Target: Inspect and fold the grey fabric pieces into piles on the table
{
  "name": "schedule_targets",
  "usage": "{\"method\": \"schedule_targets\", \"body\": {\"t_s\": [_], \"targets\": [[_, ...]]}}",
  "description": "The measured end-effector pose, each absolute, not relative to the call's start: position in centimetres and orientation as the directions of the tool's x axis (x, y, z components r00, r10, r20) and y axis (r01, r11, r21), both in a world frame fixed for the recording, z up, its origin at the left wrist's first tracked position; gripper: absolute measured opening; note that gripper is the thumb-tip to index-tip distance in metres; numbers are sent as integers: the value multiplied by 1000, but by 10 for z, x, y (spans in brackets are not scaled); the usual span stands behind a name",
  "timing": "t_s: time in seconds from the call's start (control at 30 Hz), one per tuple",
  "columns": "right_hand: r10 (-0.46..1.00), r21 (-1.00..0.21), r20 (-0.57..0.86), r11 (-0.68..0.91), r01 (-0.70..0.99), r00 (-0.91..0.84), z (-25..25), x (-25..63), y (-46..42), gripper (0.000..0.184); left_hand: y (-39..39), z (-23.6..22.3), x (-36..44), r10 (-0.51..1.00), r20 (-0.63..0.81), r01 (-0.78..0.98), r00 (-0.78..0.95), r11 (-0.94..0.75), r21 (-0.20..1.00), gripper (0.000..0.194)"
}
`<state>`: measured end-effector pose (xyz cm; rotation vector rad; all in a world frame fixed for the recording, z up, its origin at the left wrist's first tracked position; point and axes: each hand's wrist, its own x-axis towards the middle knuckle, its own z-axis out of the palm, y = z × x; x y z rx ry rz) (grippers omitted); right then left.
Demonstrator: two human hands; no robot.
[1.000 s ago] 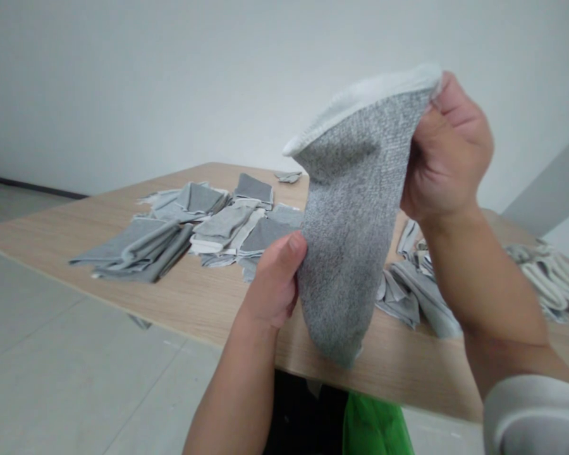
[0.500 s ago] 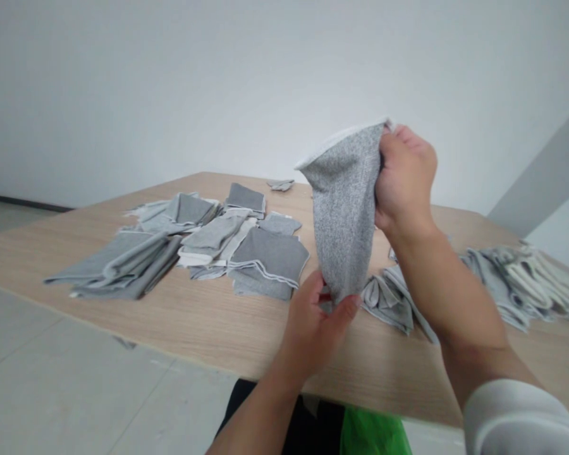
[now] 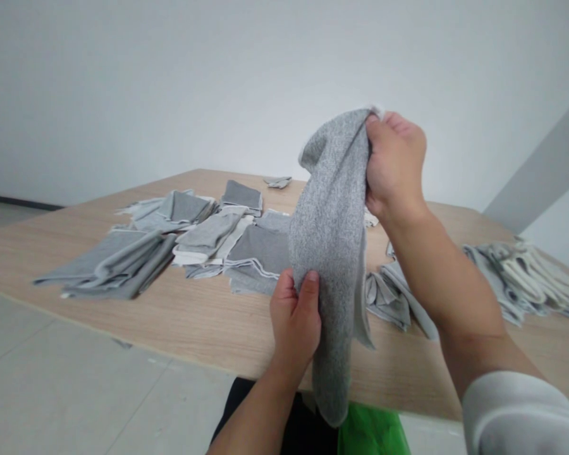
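Observation:
A speckled grey cloth [image 3: 329,234] with a pale edge hangs upright in front of me, over the table's near side. Its top corner is pinched in my right hand [image 3: 397,164], with the fingers closed. Lower down, my left hand [image 3: 296,313] grips the cloth's left edge between thumb and fingers. The cloth's rounded lower end dangles below the table edge, and a second layer shows behind it on the right. Behind my left hand lies a stack of darker grey cloths [image 3: 258,249], partly covered by the held cloth.
On the wooden table [image 3: 208,328], folded grey cloths [image 3: 128,259] lie at left, with more piles behind. A crumpled cloth [image 3: 387,297] sits right of centre, and a pale heap [image 3: 531,272] farther right. Below the front edge is something green [image 3: 374,430].
My left hand has moved from the cloth's bottom up to its left edge. The cloth now hangs longer, its lower end dropped down. My right hand has shifted slightly left and up.

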<state>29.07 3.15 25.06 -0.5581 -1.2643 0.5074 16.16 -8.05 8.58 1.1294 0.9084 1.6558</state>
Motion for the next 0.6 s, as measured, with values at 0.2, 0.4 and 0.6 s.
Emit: {"method": "schedule_targets", "body": {"t_s": [0.2,0.4,0.6], "targets": [[613,-629,759,777,1,220,255,290,39,26,-85,91,153,952,200,-224,233,-148,963,22],[603,-627,772,774,86,200,262,294,43,27,-81,75,149,951,180,33,250,-194,980,23],[544,-578,815,792,199,199,270,308,54,28,-76,57,142,962,201,147,185,-230,962,10]]}}
